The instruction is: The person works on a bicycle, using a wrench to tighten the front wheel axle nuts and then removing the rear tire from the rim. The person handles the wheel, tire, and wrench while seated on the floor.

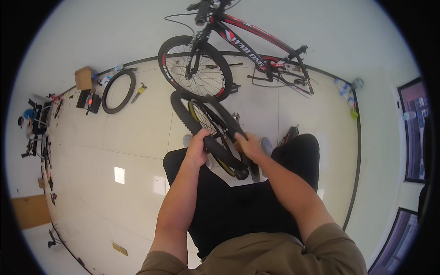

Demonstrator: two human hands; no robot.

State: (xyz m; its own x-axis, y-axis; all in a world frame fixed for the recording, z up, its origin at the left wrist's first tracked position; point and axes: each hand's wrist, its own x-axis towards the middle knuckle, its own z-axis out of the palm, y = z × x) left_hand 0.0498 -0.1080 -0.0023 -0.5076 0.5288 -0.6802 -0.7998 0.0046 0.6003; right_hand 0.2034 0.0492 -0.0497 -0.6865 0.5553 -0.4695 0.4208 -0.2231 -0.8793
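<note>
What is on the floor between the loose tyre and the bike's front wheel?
In the head view, a small yellow-handled tool lies between the loose tyre and the front wheel.

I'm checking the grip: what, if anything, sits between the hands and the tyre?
Nothing visible. The left hand and the right hand both rest directly on the black tyre of the wheel.

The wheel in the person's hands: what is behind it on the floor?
Behind the wheel stands a red and black bicycle with only its front wheel showing; its rear end is bare. A loose tyre lies further left. The floor directly beneath the held wheel is covered.
</note>
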